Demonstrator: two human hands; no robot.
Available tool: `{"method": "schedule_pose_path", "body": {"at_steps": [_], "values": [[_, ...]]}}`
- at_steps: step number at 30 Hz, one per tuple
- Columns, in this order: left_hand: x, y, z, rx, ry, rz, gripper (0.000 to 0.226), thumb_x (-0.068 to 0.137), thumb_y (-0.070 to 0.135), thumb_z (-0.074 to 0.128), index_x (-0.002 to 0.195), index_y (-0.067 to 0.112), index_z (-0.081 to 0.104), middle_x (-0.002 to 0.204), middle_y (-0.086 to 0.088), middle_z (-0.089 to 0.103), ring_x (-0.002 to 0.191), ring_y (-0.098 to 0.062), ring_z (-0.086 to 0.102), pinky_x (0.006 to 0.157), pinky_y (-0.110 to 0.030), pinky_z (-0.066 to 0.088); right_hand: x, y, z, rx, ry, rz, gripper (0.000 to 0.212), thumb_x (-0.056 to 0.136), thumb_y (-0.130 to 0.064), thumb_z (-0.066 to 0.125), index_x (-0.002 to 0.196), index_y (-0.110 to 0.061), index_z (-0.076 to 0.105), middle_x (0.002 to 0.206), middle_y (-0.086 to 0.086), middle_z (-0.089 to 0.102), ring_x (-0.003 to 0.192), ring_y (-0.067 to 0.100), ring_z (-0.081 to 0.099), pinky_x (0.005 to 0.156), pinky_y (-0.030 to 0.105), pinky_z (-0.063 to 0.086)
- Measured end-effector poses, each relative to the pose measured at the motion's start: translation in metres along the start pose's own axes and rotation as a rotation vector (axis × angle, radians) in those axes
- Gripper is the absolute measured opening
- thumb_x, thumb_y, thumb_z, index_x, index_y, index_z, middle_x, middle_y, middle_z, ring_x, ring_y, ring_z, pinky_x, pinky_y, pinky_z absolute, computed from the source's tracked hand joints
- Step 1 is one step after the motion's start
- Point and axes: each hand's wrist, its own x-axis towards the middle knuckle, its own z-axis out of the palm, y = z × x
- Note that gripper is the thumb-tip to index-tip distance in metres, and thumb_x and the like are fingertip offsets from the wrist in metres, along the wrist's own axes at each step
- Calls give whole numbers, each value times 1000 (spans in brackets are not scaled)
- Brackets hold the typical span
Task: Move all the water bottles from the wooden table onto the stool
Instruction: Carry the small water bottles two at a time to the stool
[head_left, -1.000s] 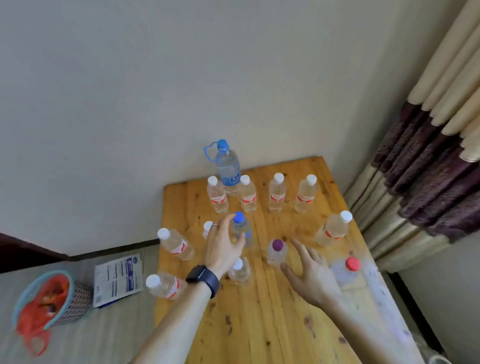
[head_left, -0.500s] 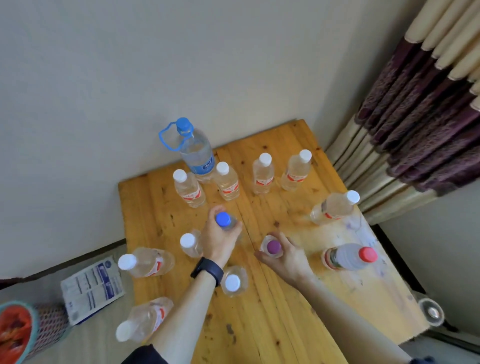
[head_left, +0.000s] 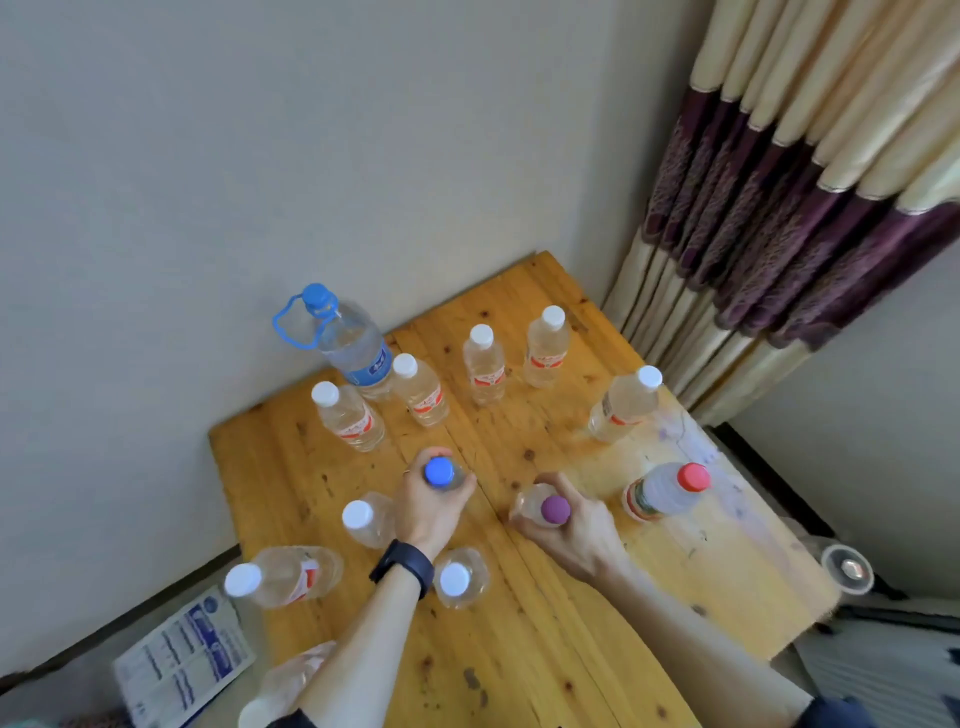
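Two upright bottles are standing mid-worktop (head_left: 519, 649), axes vertical: left grip (head_left: 426, 512) is clasping the blue-cap bottle (head_left: 439, 473); right grip (head_left: 576, 535), at its 3 o'clock, is clasping the purple-cap bottle (head_left: 555, 508).

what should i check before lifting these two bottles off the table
1. Left hand grips the blue-capped bottle: ok.
2. Right hand grips the purple-capped bottle: ok.
3. Caps on both: ok.
4. Clearance at the left wrist: not ok, a white-capped bottle stands right beside it.
5. Room on the stool: cannot tell, it is out of view.
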Motion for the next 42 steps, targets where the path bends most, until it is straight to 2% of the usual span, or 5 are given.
{"method": "schedule_pose_path", "body": {"at_steps": [5, 12, 20, 37, 42], "values": [[-20, 17, 5, 21, -83, 78, 28, 78, 28, 83, 92, 35, 60, 90, 9, 67, 84, -15, 66, 69, -34, 56, -63, 7, -48, 69, 191, -52, 47, 70, -61, 75, 109, -45, 54, 86, -9, 68, 77, 6, 62, 69, 25, 52], [-60, 86, 47, 156, -334, 349, 30, 71, 35, 84, 92, 38, 62, 92, 13, 67, 88, -17, 66, 76, -41, 59, -156, 23, -110, 137, 440, -42, 43, 71, -47, 80, 108, -46, 58, 100, -27, 67, 94, -2, 64, 80, 26, 52], [-185, 135, 150, 408, -738, 744, 32, 70, 37, 84, 92, 34, 61, 90, 17, 68, 83, 2, 63, 67, -14, 49, -301, 97, -160, 216, 735, 168, 44, 69, -48, 83, 106, -37, 61, 80, -23, 62, 76, -3, 60, 69, 15, 45], [-720, 92, 397, 580, -1584, 1327, 37, 65, 44, 82, 94, 29, 64, 85, 11, 72, 81, -7, 67, 74, -22, 53, -794, 258, -115, 394, 1644, 827, 52, 52, -63, 74, 95, -36, 62, 77, -16, 69, 70, -9, 60, 61, 5, 41], [-888, 62, 412, 542, -1859, 1481, 34, 66, 38, 82, 92, 26, 64, 84, 10, 70, 83, -12, 66, 77, -27, 54, -910, 266, -71, 436, 1907, 1083, 41, 63, -43, 88, 87, -47, 56, 75, -28, 65, 66, -9, 59, 60, 6, 42]]}}
